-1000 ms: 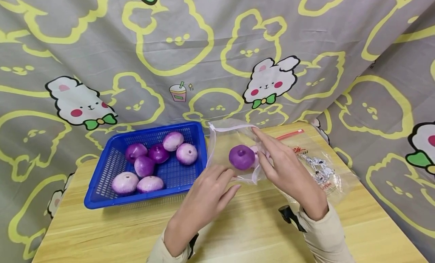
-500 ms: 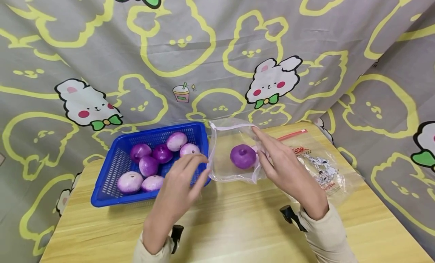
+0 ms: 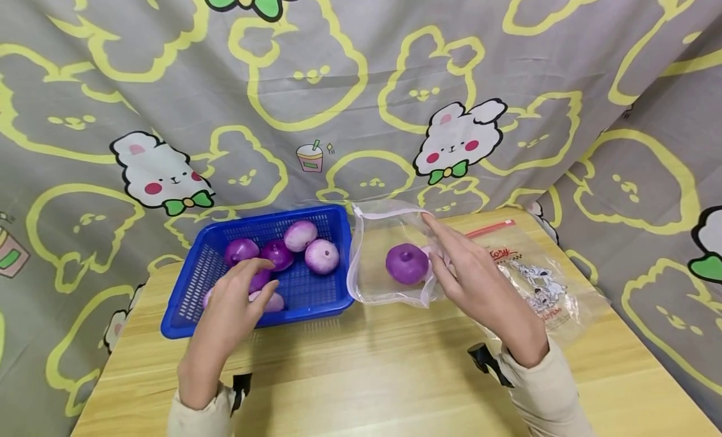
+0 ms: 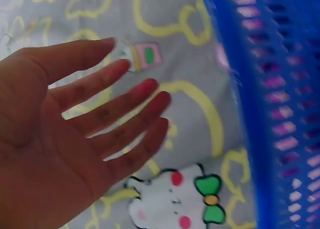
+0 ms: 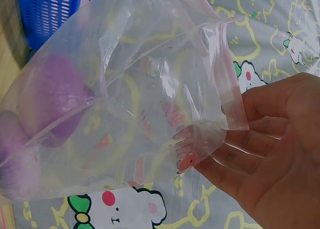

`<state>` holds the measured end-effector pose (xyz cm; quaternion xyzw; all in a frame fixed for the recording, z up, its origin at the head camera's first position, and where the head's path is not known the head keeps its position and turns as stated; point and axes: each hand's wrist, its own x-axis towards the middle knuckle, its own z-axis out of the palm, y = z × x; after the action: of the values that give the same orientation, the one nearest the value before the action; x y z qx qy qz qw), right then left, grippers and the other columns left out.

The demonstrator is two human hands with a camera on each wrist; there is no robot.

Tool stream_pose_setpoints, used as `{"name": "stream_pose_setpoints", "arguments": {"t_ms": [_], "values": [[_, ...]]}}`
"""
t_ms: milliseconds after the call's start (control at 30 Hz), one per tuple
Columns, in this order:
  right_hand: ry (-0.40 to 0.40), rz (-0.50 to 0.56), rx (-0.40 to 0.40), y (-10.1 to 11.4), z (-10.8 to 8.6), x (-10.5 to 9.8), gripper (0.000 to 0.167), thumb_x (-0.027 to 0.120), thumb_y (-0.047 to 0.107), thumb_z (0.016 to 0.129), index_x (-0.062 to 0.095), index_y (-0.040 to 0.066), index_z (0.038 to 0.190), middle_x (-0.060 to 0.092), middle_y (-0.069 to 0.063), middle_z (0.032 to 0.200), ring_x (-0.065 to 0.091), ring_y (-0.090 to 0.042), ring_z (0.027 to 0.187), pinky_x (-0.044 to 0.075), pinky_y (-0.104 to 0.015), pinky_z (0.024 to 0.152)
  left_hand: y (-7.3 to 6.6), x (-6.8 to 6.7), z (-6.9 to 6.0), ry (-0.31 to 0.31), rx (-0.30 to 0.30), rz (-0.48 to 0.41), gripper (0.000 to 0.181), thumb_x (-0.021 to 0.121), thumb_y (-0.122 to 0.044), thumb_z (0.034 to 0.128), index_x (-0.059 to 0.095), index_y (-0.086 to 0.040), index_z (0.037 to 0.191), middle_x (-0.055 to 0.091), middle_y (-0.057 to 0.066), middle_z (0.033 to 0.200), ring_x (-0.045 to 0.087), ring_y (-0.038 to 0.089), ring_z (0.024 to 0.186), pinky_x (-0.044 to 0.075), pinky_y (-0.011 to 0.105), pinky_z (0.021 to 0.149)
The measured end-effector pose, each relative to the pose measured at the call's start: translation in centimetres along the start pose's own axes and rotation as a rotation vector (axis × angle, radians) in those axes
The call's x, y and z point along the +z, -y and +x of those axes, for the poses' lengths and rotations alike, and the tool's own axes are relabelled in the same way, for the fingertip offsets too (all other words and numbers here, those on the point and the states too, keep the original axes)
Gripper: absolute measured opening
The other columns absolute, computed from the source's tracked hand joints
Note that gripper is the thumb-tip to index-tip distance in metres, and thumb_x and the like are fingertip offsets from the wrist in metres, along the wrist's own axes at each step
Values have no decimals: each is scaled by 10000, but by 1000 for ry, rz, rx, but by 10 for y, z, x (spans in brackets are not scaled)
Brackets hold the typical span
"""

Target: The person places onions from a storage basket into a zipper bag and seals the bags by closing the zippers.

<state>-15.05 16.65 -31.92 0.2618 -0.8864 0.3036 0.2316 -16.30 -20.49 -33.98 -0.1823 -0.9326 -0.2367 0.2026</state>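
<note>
“…tory” in red on red-zipped bag [image 3: 538, 283]

Head view: onions [image 3: 322, 257] in a blue basket [image 3: 310, 293] are partly hidden by the left hand [image 3: 228, 305].

Left wrist: that hand is seen relaxed, spread.

Right wrist: a white-zipped bag [image 5: 150, 54] is pinched by the right hand [image 5: 270, 144], two onions [image 5: 55, 101] inside.

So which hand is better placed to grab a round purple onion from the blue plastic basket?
Likely the left hand: it's empty and nearer the blue plastic basket, while the right hand holds the open clear plastic zip bag.

Cream sleeves [image 3: 544, 390] and black wrist straps [image 3: 499, 370] are worn with bare hands [image 3: 472, 271].
</note>
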Motion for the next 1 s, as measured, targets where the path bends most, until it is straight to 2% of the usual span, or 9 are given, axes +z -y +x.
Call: {"name": "stream_pose_setpoints", "arguments": {"t_ms": [133,300,433,533,700,900,1000], "values": [[-7,-4,-6,-1,0,-2,607,587,13,965,358,28,1526,472,-176,1487,543,-328,1279,461,-498,1019,14,3,1,62,-51,12,245,733,-100,893,660,3,1102,677,173,1106,651,368,1021,521,538,871],[-19,-1,9,-1,-4,-3,636,610,-17,941,361,28,1525,479,-181,1480,558,-342,1256,474,-502,995,37,16,1,118,-91,-18,257,746,-89,878,658,25,1091,686,198,1077,657,377,990,525,532,854],[-11,8,10,-1,-6,-2,643,614,-24,936,360,27,1525,481,-191,1475,543,-349,1275,458,-504,1019,57,24,-4,202,-139,-65,266,743,-98,885,659,45,1092,690,223,1058,652,384,972,514,536,846],[-2,12,1,-1,-5,-1,645,614,-17,939,354,27,1527,476,-191,1479,533,-349,1286,447,-503,1033,68,26,-8,242,-165,-77,287,745,-99,884,657,64,1104,690,234,1060,647,390,971,508,547,860],[-1,8,-1,-1,-3,-1,640,612,-9,945,352,27,1528,470,-191,1484,537,-349,1281,450,-505,1029,74,26,-10,278,-199,-71,341,769,-118,863,653,79,1117,690,234,1062,643,385,972,499,547,886],[16,10,-1,0,-1,-1,621,595,4,958,351,26,1528,458,-189,1493,507,-356,1313,423,-510,1053,76,25,-10,363,-318,-85,431,773,-183,870,634,86,1176,667,253,1117,618,383,1011,495,536,896],[28,20,7,1,-1,-1,616,584,6,964,349,37,1532,455,-183,1497,503,-357,1317,419,-516,1055,76,25,-10,379,-351,-98,448,775,-190,866,628,85,1188,659,263,1136,611,390,1024,491,535,902]]}}
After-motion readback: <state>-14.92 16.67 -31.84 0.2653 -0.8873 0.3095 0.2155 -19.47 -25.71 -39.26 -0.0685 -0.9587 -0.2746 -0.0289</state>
